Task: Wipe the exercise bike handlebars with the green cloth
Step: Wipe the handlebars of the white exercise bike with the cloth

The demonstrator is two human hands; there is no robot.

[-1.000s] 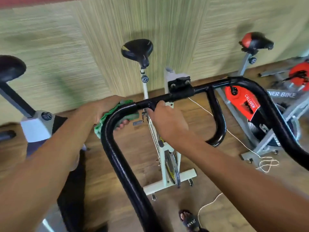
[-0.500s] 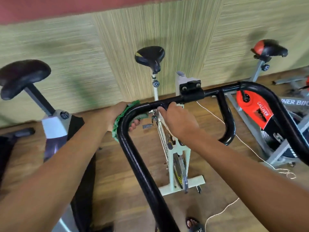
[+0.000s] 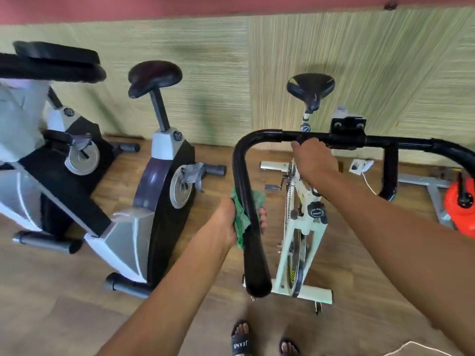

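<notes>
On my feed both arms run in bare from the near edge: the left forearm up to the left hand, the right forearm up to the right hand. Nearest me, the left foot sits in a black slide sandal whose broad strap bears white block letters, seemingly JEANS. The right foot wears a dark strap too, mostly cut off by the frame.

Glossy black handlebars; soft green cloth, seemingly wood-grain floor
</notes>
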